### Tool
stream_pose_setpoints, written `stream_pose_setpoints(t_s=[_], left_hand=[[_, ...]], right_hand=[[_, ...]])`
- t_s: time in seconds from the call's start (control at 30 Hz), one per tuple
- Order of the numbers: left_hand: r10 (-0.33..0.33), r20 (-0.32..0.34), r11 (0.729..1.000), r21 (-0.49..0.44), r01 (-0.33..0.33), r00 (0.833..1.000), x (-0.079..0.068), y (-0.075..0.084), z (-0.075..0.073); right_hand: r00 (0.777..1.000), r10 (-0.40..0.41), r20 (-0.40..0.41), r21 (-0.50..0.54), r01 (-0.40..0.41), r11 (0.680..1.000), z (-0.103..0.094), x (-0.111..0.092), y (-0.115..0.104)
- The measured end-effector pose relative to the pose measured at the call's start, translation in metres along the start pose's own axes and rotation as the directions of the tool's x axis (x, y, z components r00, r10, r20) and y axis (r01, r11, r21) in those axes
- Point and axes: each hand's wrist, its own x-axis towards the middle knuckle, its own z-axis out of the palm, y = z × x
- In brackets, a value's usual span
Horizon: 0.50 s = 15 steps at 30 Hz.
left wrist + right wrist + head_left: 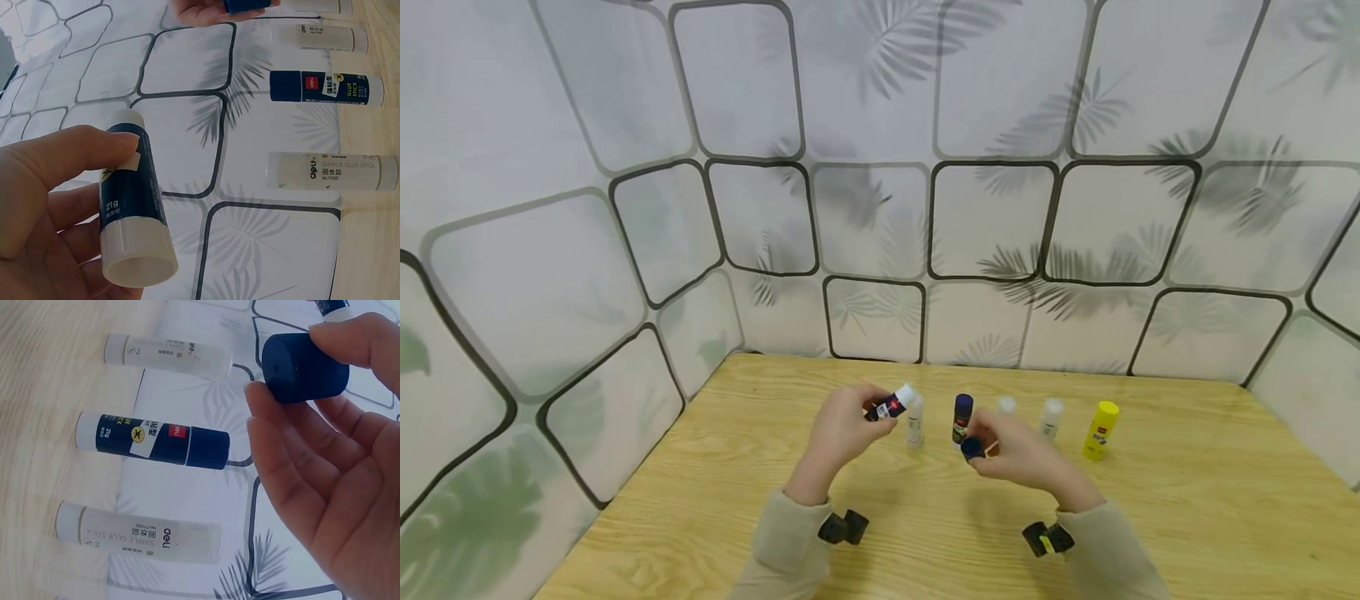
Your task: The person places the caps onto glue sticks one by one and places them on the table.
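Observation:
My left hand [842,425] grips a dark blue glue stick [134,187] above the table, its thumb over the label. The stick is tilted and capless, with white parts showing at both ends. In my right hand [1015,450], thumb and fingers pinch a dark blue cap [305,367], held apart from the stick. Between the hands a capped dark blue glue stick [962,418] stands upright on the table. A white glue stick [914,422] stands just behind the left hand's stick and is partly covered by it in the head view.
Behind my right hand stand two more white glue sticks, a partly hidden one [1006,405] and another [1052,417]. A yellow glue stick [1101,431] is upright at the row's right end. The wooden table [700,500] meets a patterned curtain [872,208] at back and sides.

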Motion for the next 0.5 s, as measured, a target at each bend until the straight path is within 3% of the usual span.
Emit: stream_pose_setpoints(t_s=[0.5], left_hand=[[0.113, 0.128, 0.993, -0.036, -0.109, 0.985, 0.000, 0.009, 0.026]], right_hand=[[0.982, 0.028, -0.185, -0.034, -0.035, 0.999, 0.006, 0.004, -0.011]])
